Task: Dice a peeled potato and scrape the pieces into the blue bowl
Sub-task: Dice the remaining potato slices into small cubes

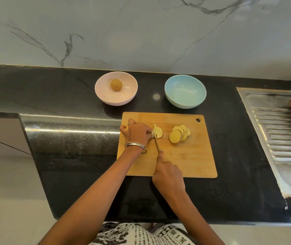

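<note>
black stone counter [229, 156] runs across mid frame, white veined marble wall [141, 32] above it, pale floor tiles lower left. steel sink drainboard [280, 138] at right edge. wooden cutting board [185, 161] centre. left hand [137, 132] pins a small stack of potato slices [158, 133] on the board's left part, fingers curled on it. right hand [167, 174] grips the knife [156, 144], index finger along the spine, blade in the stack. fanned slices [179, 133] just right of it. blue bowl [185, 91] above the board, pink bowl [116, 90] with one unpeeled potato [116, 84] to its left.
</note>
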